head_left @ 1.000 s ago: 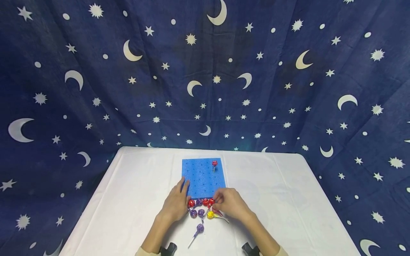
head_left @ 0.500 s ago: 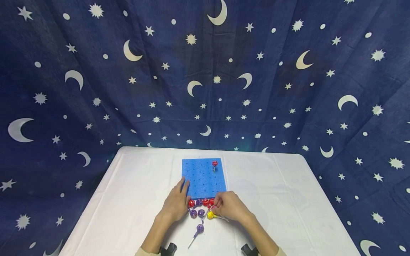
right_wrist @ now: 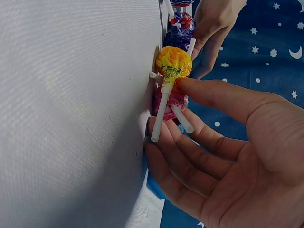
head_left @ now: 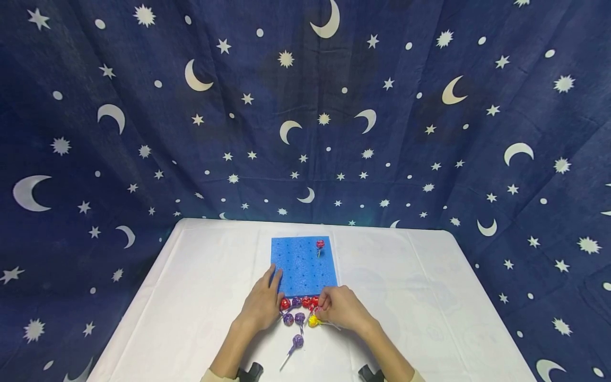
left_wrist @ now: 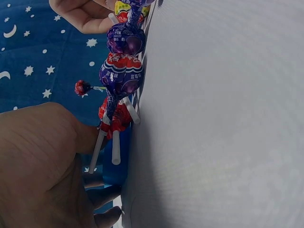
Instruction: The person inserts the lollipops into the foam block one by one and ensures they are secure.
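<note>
one pink lollipop (right_wrist: 165, 103) is pinched by the right hand (head_left: 345, 306), now lower; left hand (head_left: 260, 303), unmoved, lies spread.

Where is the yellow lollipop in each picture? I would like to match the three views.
Head: the yellow lollipop is below the centre, left of the right hand.
Left wrist: yellow lollipop at the top edge, left of centre, partly hidden.
Right wrist: yellow lollipop in the upper part, slightly right of centre.
Shared landmark: the right hand, near it in every view.
</note>
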Motion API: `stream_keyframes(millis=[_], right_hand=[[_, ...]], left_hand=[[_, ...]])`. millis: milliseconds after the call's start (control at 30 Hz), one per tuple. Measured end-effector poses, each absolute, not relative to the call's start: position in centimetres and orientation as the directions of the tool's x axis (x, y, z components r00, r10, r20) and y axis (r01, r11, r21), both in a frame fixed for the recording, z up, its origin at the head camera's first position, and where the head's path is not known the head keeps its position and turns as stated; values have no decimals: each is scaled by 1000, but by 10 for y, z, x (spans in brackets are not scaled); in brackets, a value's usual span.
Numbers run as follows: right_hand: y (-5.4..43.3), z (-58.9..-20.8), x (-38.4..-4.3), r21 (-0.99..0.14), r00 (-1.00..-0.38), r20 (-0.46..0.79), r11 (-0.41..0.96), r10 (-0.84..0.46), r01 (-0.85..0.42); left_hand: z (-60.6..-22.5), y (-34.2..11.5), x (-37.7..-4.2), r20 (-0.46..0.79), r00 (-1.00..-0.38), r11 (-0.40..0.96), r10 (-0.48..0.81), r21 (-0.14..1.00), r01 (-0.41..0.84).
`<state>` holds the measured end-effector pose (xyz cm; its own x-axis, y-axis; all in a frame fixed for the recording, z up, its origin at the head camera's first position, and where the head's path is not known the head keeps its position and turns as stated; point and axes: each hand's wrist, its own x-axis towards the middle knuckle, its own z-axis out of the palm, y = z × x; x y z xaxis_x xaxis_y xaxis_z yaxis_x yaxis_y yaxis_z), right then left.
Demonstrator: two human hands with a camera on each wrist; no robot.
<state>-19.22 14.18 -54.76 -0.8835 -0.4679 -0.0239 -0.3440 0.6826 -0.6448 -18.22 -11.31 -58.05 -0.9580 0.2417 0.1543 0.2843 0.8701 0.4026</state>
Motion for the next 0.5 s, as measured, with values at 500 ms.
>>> stream_keyframes(millis=[500], right_hand=[[141, -550, -192, -633, -877, 22, 672, -481, -384]], left_hand=[[-582, -114, -182, 166, -953, 868, 252, 397, 299]])
